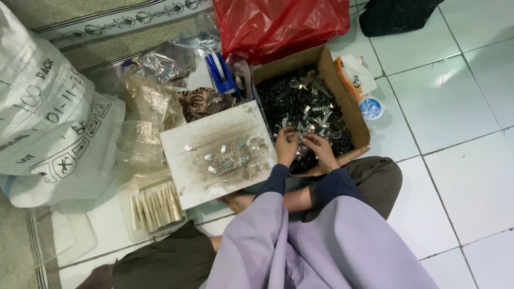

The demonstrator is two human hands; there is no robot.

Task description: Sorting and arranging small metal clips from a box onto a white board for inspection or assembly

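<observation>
Head view: left hand [286, 145] and right hand [321, 150], each grip pinching small parts over one cardboard box [350, 107]

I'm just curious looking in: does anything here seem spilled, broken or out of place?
Nothing looks spilled. The white board is grimy, with small metal pieces scattered loosely on it. Both hands, left and right, work over the cardboard box of dark parts.

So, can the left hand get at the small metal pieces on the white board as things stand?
Probably yes. The left hand is at the cardboard box, just beside the white board, and nothing stands between it and the metal pieces.
</observation>
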